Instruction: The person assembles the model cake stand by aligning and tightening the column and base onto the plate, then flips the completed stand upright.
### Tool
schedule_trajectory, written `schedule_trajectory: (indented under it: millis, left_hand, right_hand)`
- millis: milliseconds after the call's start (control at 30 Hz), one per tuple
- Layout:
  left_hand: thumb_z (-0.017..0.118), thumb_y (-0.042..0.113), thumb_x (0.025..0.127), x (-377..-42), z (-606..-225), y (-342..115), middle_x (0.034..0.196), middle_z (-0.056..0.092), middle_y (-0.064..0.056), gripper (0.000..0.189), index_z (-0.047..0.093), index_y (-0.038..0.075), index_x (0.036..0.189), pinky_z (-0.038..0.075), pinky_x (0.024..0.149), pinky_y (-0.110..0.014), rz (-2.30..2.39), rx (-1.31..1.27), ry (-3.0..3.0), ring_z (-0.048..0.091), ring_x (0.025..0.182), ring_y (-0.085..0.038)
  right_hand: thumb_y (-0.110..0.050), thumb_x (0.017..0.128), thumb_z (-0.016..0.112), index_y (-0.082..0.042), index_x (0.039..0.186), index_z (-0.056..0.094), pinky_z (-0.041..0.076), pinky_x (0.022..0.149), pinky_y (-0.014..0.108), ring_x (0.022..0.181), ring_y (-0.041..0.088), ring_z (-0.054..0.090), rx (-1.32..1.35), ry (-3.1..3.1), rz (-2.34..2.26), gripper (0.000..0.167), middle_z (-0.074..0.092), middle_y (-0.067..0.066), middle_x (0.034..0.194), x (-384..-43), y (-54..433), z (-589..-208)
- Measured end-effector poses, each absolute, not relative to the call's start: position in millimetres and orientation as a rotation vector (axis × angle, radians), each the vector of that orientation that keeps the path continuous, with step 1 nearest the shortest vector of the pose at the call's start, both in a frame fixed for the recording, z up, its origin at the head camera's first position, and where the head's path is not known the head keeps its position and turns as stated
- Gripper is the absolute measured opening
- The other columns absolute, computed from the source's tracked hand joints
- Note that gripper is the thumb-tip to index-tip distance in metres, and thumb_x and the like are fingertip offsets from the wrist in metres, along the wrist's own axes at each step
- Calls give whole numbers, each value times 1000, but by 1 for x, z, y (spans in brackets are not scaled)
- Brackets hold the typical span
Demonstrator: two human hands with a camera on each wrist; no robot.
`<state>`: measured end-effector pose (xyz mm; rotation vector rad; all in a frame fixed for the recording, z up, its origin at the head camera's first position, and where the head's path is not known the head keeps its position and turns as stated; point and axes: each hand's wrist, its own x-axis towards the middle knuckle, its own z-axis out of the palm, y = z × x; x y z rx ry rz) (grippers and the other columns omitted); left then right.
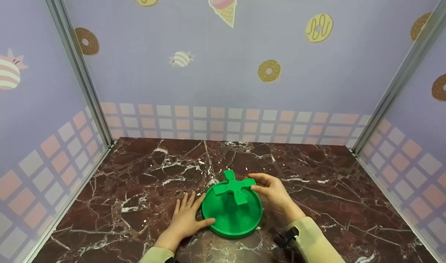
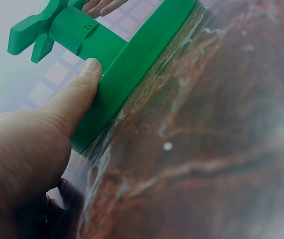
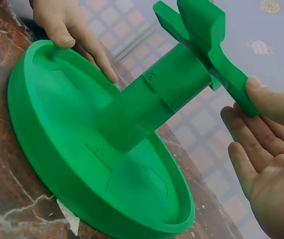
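A round green plastic tray [image 1: 232, 224] with a raised rim sits on the marble-patterned table. From its middle rises a thick green post [image 3: 154, 92] engraved with numerals. On top of the post is a green cross-shaped piece [image 1: 234, 187] with several flared arms. My right hand [image 1: 275, 193] pinches the end of one arm between thumb and fingers, the other fingers loosely bent below. My left hand [image 1: 186, 219] lies at the tray's left side, fingers straight and spread, the thumb [image 2: 77, 92] laid over the rim.
Small white crumbs [image 1: 223, 166] are scattered on the dark red table [image 1: 135, 182], mostly behind the tray. A patterned lilac back wall [image 1: 223, 87] and side walls with metal corner posts [image 1: 80, 73] enclose the table. A black strap [image 1: 286, 237] sits at my right cuff.
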<state>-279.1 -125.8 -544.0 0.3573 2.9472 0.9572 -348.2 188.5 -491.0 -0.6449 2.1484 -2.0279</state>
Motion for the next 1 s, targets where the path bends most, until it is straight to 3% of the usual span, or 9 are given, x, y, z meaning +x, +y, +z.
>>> schedule_trajectory:
  millis: [200, 433, 700, 1000]
  left_hand:
    - [72, 66, 85, -279, -545, -126, 169, 22, -26, 97, 36, 18, 161, 1, 127, -71, 950, 366, 2949, 9, 158, -52]
    - [73, 66, 85, -279, -544, -126, 169, 22, -28, 98, 36, 16, 161, 1, 127, -71, 953, 383, 2956, 9, 158, -52]
    - [72, 65, 85, -280, -542, -127, 168, 22, -29, 98, 36, 15, 161, 2, 126, -71, 947, 404, 2969, 11, 157, -54]
    - [72, 65, 86, -279, -544, -127, 170, 19, -26, 97, 35, 17, 162, -1, 127, -70, 961, 369, 2943, 7, 158, -51]
  right_hand:
    - [-1, 88, 78, 19, 129, 59, 59, 89, 20, 106, 10, 71, -586, 2250, -2028, 49, 72, 20, 124, -341, 189, -494]
    - [-2, 84, 82, 13, 120, 67, 59, 82, 18, 96, 5, 71, -512, 2399, -2062, 41, 78, 5, 109, -324, 183, -495]
    - [5, 81, 82, 9, 114, 70, 59, 81, 19, 91, 5, 71, -347, 2460, -2137, 35, 75, 22, 114, -306, 170, -495]
    - [4, 79, 85, 10, 112, 65, 57, 85, 21, 96, 2, 66, -316, 2456, -2190, 39, 69, 22, 119, -290, 159, -499]
